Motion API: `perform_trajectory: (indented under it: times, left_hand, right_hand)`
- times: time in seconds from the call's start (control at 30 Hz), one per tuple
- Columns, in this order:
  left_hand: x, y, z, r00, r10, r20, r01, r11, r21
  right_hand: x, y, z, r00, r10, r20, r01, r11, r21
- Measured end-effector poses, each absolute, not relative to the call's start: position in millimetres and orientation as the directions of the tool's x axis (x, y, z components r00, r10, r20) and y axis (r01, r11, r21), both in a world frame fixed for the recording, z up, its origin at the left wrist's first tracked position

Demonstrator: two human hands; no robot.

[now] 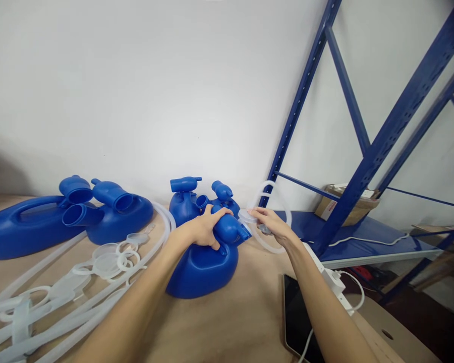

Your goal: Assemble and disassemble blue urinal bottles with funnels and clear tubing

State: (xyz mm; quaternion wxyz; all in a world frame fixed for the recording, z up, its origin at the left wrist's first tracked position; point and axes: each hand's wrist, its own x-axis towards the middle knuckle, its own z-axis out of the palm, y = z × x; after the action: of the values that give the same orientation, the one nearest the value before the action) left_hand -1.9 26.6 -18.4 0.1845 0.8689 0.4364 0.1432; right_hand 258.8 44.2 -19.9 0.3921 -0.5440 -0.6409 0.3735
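Observation:
A blue plastic urinal bottle (202, 269) stands on the table in front of me, its rounded neck turned to the right. My left hand (208, 228) is wrapped round the neck of this bottle. Just right of its mouth, my right hand (269, 223) pinches a translucent cap (245, 217). A clear coiled tube (288, 209) loops up and round beside that hand; its join with the cap is hard to make out. The cap is close to the mouth, and I cannot tell whether they touch. Fingers hide part of both.
More blue bottles (117, 214) lie at the left, with others (183, 201) against the wall. Loose clear tubes (75, 315) and caps (106, 264) cover the left table. At right are a black tablet (297, 315), a white power strip (333, 282), a blue shelf rack (357, 184) and a cardboard box (357, 212).

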Motion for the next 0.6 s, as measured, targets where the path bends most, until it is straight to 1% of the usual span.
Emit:
perform_trajectory:
  times: [0.1, 0.17, 0.27, 0.37, 0.43, 0.5, 0.6]
  left_hand:
    - [-1.7, 27.8, -19.0, 0.568, 0.820, 0.066, 0.718, -0.533, 0.447]
    - [-1.3, 27.4, -17.8, 0.559, 0.828, 0.040, 0.725, -0.512, 0.461]
    - [-1.1, 26.7, -16.2, 0.555, 0.832, 0.017, 0.724, -0.493, 0.482]
    - [-1.4, 27.0, -16.4, 0.556, 0.831, 0.014, 0.722, -0.491, 0.487]
    - [-1.8, 27.6, -17.3, 0.554, 0.832, 0.018, 0.721, -0.491, 0.490]
    - [-2.3, 28.7, -18.6, 0.554, 0.832, 0.027, 0.715, -0.492, 0.498]
    - [-3.4, 31.0, -20.7, 0.566, 0.823, 0.040, 0.698, -0.505, 0.508]
  right_hand:
    - [258.5, 45.0, -19.7, -0.052, 0.993, 0.105, 0.406, 0.117, -0.906]
    - [258.7, 43.9, -18.2, -0.057, 0.996, 0.071, 0.440, 0.089, -0.893]
    - [258.4, 37.8, -14.2, -0.140, 0.990, -0.012, 0.522, 0.064, -0.850]
    - [255.9, 31.0, -11.2, -0.220, 0.975, -0.037, 0.613, 0.108, -0.783]
    - [253.6, 29.3, -11.3, -0.235, 0.971, -0.040, 0.630, 0.121, -0.767]
    - [251.9, 30.4, -13.0, -0.244, 0.969, -0.032, 0.615, 0.129, -0.778]
    - [251.5, 34.7, -16.8, -0.234, 0.971, 0.049, 0.615, 0.187, -0.766]
